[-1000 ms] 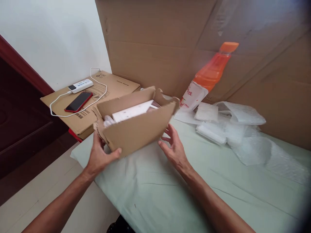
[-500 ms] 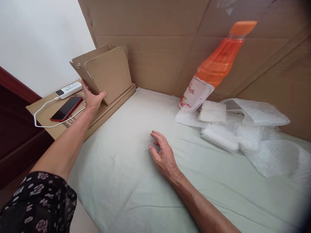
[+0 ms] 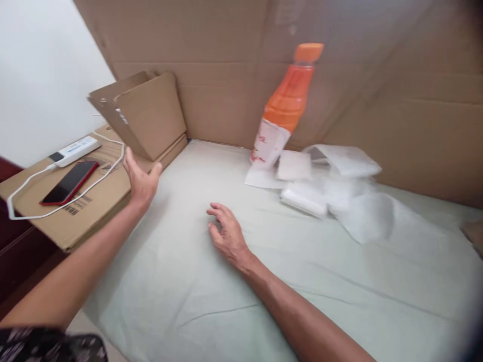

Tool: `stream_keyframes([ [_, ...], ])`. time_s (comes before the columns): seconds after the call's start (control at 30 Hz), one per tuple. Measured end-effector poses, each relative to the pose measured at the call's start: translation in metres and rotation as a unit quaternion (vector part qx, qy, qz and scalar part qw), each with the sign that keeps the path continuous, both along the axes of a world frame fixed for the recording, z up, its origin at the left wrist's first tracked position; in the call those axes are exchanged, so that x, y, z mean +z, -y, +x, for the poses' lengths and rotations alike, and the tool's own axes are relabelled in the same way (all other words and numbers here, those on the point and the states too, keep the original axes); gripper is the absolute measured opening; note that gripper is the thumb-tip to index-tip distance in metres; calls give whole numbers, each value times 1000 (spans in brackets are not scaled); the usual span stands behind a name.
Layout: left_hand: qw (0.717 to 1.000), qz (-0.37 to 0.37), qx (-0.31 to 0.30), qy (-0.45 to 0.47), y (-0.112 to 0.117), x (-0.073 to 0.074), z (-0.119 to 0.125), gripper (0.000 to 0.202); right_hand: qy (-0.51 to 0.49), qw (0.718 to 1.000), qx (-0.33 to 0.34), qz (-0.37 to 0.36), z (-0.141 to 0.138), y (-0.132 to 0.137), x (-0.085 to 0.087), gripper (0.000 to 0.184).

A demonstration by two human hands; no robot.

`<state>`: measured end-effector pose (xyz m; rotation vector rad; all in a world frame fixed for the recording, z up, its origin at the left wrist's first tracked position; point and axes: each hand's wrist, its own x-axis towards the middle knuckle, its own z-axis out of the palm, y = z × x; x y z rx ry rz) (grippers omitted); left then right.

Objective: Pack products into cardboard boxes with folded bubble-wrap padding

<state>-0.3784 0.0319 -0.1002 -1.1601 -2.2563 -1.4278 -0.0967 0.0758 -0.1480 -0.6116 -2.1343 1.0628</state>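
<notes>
My left hand (image 3: 142, 180) is raised with fingers and thumb apart, just in front of an open cardboard box (image 3: 153, 113). It holds nothing and looks apart from the box. The box stands on a larger flat carton (image 3: 22, 188) at the left. My right hand (image 3: 227, 233) is over the pale green sheet (image 3: 211, 301), its fingers loosely curved, a gap showing between thumb and forefinger, nothing in it. An orange-topped bottle (image 3: 289, 98) with a white label leans against the cardboard wall, beyond my right hand.
Clear bubble wrap (image 3: 362, 206) and white wrapped packets (image 3: 304, 198) lie on the sheet at the right. A red-edged phone (image 3: 70, 183), a white power bank (image 3: 77, 151) and a white cable (image 3: 32, 217) rest on the carton. A cardboard wall (image 3: 211, 100) rises behind.
My left hand has let go of the cardboard box and drawn back from it. The view has turned to the right. My right hand keeps about the same pose.
</notes>
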Motion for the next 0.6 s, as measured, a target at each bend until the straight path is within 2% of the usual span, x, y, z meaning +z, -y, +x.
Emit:
stream_keyframes([
  [0.03,999,-28,-22,7,9,-11,23,95,9,1000,3,5,-1,0,2,31],
  [0.13,976,-149,-157,4,28,-38,80,79,59,998,4,28,-6,2,9,28],
  [0.23,956,-202,-202,-69,34,-51,102,68,136,987,-3,80,-9,12,16,31],
  [0.37,942,-241,-187,-138,33,-48,95,57,214,950,8,228,-5,39,17,33],
  [0.43,928,-279,-187,-164,32,-43,91,61,223,930,-3,293,6,54,16,37],
  [0.53,912,-317,-200,-165,34,-37,97,70,246,908,-6,339,40,75,18,40],
  [0.6,906,-326,-205,-176,39,-35,114,69,251,901,13,354,74,89,19,36],
])
